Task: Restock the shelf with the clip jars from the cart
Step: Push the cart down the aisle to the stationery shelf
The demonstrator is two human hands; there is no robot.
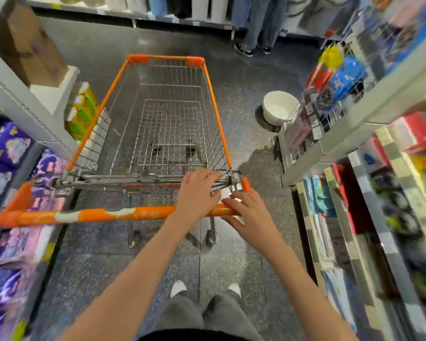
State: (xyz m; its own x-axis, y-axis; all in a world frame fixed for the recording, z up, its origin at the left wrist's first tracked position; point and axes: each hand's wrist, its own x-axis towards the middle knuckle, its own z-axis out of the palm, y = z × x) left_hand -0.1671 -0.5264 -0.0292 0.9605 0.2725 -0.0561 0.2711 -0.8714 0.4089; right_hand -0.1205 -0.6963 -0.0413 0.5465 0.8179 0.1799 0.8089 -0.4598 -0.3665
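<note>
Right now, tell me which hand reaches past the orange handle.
The left hand: it lies over the handle onto the wire flap; the right hand rests at the handle's end.

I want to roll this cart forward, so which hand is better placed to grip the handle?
Right. The right hand already lies on the orange handle, while the left hand reaches past it onto the wire seat flap.

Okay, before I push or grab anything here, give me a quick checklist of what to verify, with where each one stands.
1. Clip jars in the cart: not ok, its basket shows only bare wire.
2. Left hand past the handle, free: ok.
3. Right hand on the handle, fingers straight: ok.
4. Aisle ahead: not ok, a person stands there.
5. White bowl on the floor by the cart: not ok.
6. Target shelf: cannot tell.
</note>
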